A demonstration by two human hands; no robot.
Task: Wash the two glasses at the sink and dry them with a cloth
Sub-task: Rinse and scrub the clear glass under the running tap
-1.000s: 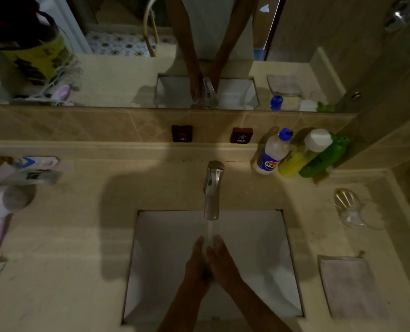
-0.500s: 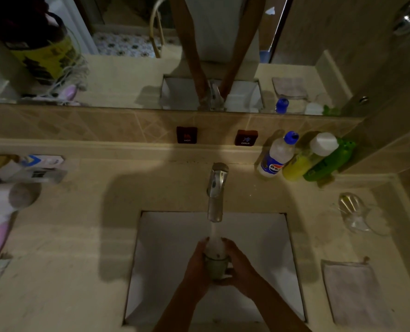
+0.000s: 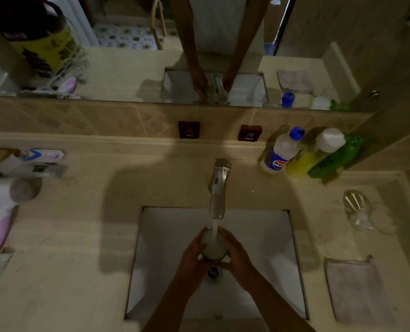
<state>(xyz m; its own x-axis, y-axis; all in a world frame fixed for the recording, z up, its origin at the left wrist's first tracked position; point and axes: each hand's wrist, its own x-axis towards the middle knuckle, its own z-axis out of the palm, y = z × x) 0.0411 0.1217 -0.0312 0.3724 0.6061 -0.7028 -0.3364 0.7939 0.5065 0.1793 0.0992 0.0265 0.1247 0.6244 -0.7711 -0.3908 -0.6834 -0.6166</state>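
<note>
a: rinsing the first glass (image 3: 213,248) now. my left hand (image 3: 192,262) and right hand (image 3: 237,257) are both wrapped round its sides, mouth up, over the sink (image 3: 271,259) and under the stream from the tap (image 3: 217,188).

b: and the rest?

a: most of it, i'd say. the cloth (image 3: 357,291) lies flat and unused on the counter (image 3: 67,271) to my right. farther back, the second glass (image 3: 357,209) lies on its side, looking untouched.

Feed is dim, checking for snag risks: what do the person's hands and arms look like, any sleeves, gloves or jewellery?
Left hand and right hand are bare, no gloves. Both forearms are uncovered up to the frame edge, no sleeves showing. No watch, bracelet or ring shows, though the light is too dim to rule out a thin ring.
</note>
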